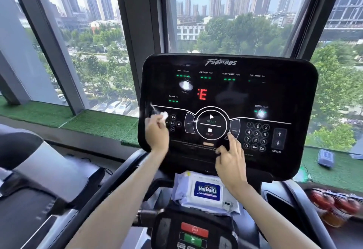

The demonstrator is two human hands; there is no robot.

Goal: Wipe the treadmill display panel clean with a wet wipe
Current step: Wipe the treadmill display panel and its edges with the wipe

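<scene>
Open across the upper display panel [231, 93]; blocked lower left by the left hand [157, 134], lower centre by the right hand [231, 162], near edge by the wipes pack [206, 190].

Display panel [227, 95]: glossy black, smooth, reflective. Wet wipe [164, 114]: white, crumpled cloth-like. Wipe pack [206, 190]: soft plastic film. Sill [98, 123]: rough green turf.

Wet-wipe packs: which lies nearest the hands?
The pale lilac pack with the dark blue label, just below the right hand; the other blue pack lies on the green turf sill.
</scene>
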